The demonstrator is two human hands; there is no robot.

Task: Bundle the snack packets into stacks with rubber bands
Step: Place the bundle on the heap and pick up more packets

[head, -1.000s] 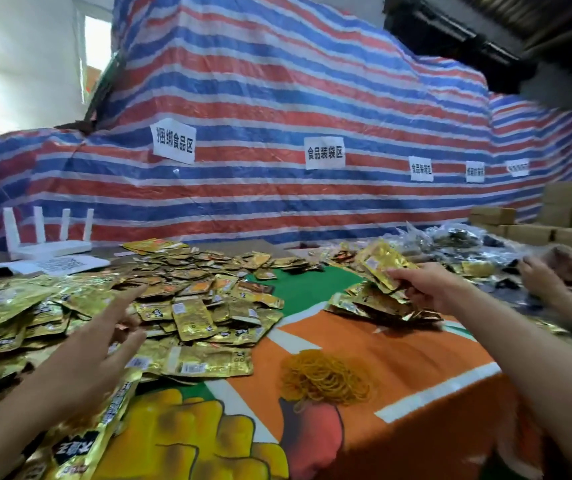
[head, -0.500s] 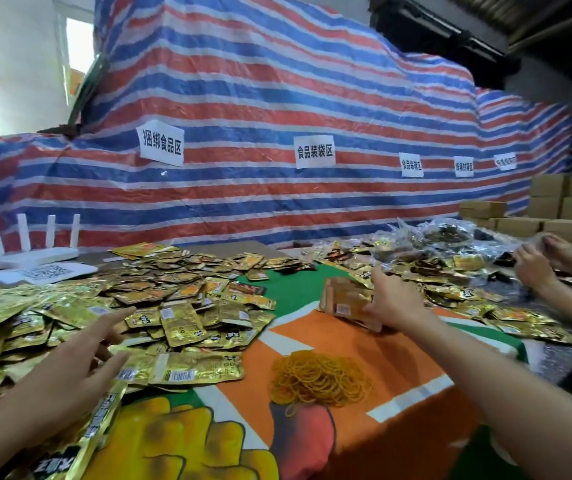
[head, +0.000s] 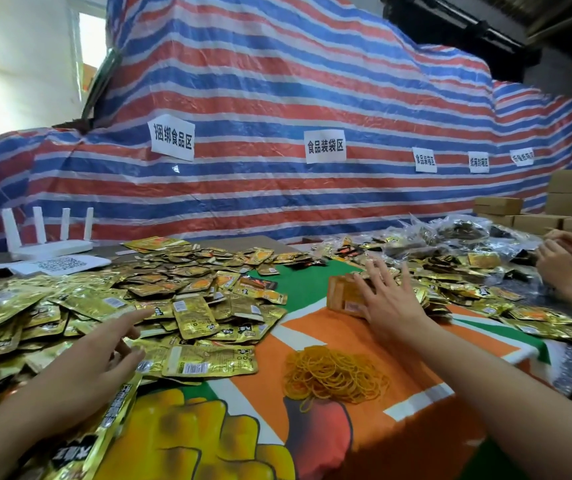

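Striped red-blue-white tarp [head: 277,98] fills the background, with 5 paper labels [head: 172,138] stuck on it. Orange/green printed tablecloth [head: 315,329] covers the table. Big loose pile of gold snack packets [head: 111,299] sits on the left half, a second heap [head: 478,289] on the right with clear plastic bags behind it. Cardboard boxes [head: 571,202] are stacked far right.

Left hand [head: 87,368]: over the near edge of the left pile, fingers apart, index finger stretched out toward the packets, gripping nothing.
Right hand [head: 393,303]: fingers straight and spread, laid on a packet stack [head: 341,297] that stands on edge at the green/orange border of the cloth. Can't tell if the stack is banded.

1 more person's 2 hands [head: 561,261] are at the far right over the second heap.

Rubber bands [head: 333,372]: yellow heap on the orange patch, between both forearms, apart from both hands.

White 4-antenna router [head: 49,240] is back left, next to a sheet with a QR code [head: 59,265].
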